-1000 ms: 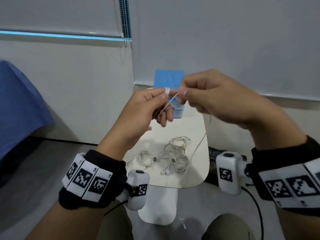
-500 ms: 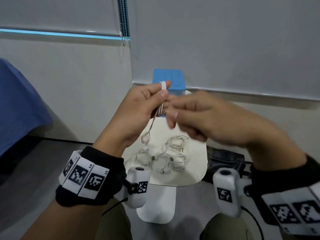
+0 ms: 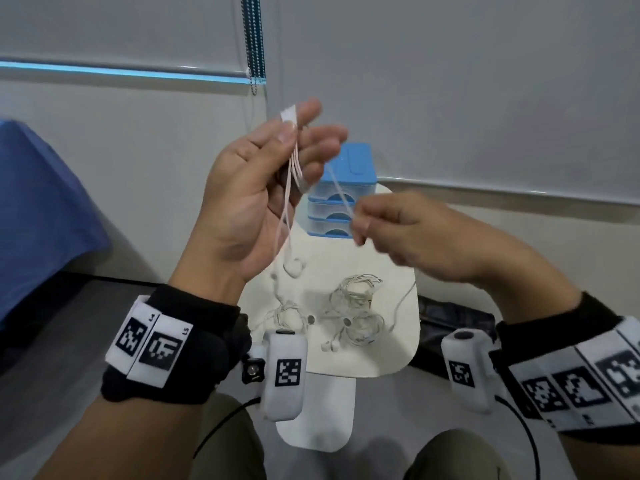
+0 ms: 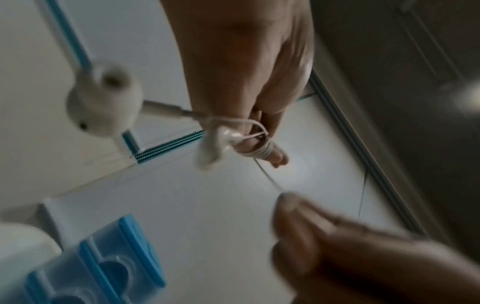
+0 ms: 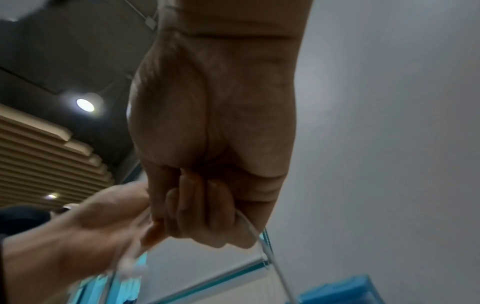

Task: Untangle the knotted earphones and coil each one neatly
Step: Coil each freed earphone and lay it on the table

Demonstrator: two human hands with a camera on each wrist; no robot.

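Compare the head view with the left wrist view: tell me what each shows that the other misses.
Only the head view shows the coiled earphones lying on the small white table and both wrist cameras. Only the left wrist view shows the cord wrapped in turns round the left hand's fingers and a dangling earbud close up. Both show the left hand holding the earphone cord, the right hand pinching its free end, and the blue drawer box.

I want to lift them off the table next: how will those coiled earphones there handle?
Probably floppy: the cord in the left hand hangs limp. The table's coiled earphones look loosely looped, so they may unravel. Likely light, given thin wire.
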